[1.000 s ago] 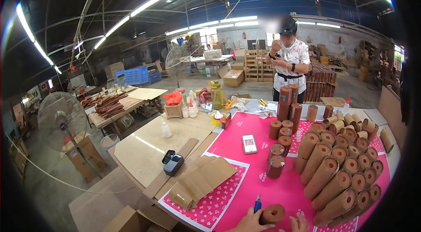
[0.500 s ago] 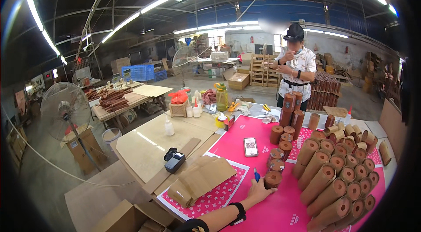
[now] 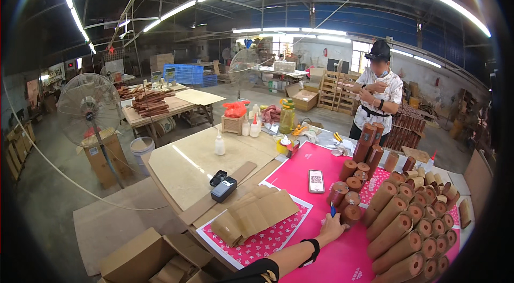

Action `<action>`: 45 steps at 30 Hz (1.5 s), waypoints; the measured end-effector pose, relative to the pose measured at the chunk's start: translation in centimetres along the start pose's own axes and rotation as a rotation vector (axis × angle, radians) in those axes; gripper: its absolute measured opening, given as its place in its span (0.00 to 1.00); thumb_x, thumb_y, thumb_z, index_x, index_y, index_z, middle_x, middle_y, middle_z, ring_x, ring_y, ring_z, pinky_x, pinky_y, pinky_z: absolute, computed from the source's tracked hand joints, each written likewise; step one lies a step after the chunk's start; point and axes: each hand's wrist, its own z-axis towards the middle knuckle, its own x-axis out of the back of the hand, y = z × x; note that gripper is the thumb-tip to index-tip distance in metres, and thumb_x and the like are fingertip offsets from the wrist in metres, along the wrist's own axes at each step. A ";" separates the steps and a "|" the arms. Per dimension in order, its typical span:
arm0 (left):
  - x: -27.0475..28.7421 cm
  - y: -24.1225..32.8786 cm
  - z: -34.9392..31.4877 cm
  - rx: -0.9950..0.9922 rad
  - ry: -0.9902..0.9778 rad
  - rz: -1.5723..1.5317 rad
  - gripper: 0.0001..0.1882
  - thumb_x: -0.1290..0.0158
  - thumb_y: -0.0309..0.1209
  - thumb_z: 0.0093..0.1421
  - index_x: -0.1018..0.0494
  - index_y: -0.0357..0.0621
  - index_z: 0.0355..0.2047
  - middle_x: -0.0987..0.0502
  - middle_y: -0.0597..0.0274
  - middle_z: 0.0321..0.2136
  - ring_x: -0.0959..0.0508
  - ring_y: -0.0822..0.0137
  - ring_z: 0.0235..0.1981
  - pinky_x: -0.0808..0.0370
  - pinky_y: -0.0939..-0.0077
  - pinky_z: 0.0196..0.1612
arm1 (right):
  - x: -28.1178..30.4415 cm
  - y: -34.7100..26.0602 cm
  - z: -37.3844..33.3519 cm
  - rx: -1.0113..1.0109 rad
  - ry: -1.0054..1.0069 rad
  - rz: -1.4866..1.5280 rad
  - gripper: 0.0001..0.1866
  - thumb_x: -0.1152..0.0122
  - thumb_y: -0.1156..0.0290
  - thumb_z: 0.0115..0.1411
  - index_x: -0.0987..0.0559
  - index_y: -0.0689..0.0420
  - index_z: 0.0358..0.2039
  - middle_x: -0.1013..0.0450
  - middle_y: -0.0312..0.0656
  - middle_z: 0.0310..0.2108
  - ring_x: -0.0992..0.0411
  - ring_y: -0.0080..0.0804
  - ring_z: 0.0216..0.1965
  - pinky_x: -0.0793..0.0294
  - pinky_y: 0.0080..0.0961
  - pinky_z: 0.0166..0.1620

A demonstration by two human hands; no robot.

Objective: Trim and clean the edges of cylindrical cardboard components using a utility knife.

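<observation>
My left hand (image 3: 333, 228) reaches in from the lower edge, with a dark band round its wrist. Its fingers close around a small blue pen-like object (image 3: 333, 210), which points upward. At my thumb side stands a short reddish-brown cylinder (image 3: 351, 213) with a hole in its top; I cannot tell whether the hand grips it too. Several similar cylinders stand just beyond, and taller ones (image 3: 365, 143) rise behind them. To the right lies a large stack of brown paper-wrapped rolls (image 3: 393, 213). My right hand is out of view.
A phone (image 3: 316, 181) lies on the pink sheet (image 3: 289, 162). Brown paper sheets (image 3: 257, 213), a dark boxy device (image 3: 223, 190) and a white squeeze bottle (image 3: 219, 144) are leftward. An open carton (image 3: 136, 261) sits lower left. A co-worker (image 3: 377, 90) stands across the table.
The view has shifted, so the scene sits further right. My left hand stays by the same cylinder with the blue object. The co-worker's raised hand has lowered from near the face.
</observation>
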 end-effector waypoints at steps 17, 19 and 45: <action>4.0 -0.5 -5.9 -0.098 0.019 -0.120 0.35 0.54 0.29 0.65 0.45 0.68 0.72 0.25 0.40 0.43 0.20 0.43 0.41 0.22 0.49 0.45 | 1.9 -4.2 3.4 0.183 0.879 0.022 0.37 0.22 0.64 0.55 0.33 0.64 0.58 0.32 0.56 0.52 0.29 0.47 0.52 0.25 0.40 0.53; 6.1 1.3 -9.6 -0.088 -0.101 -0.439 0.41 0.54 0.26 0.65 0.53 0.71 0.75 0.23 0.43 0.39 0.19 0.51 0.31 0.20 0.58 0.37 | 1.9 -3.9 3.7 0.241 0.779 0.179 0.42 0.24 0.66 0.55 0.39 0.60 0.63 0.35 0.55 0.57 0.32 0.46 0.57 0.28 0.43 0.57; -1.9 20.0 -19.0 -0.885 -0.191 -0.091 0.53 0.25 0.44 0.46 0.42 0.37 0.66 0.32 0.47 0.49 0.29 0.51 0.51 0.30 0.56 0.54 | 5.2 -9.1 -6.4 -0.065 0.613 0.219 0.25 0.41 0.80 0.60 0.31 0.63 0.59 0.31 0.42 0.40 0.31 0.24 0.37 0.30 0.23 0.40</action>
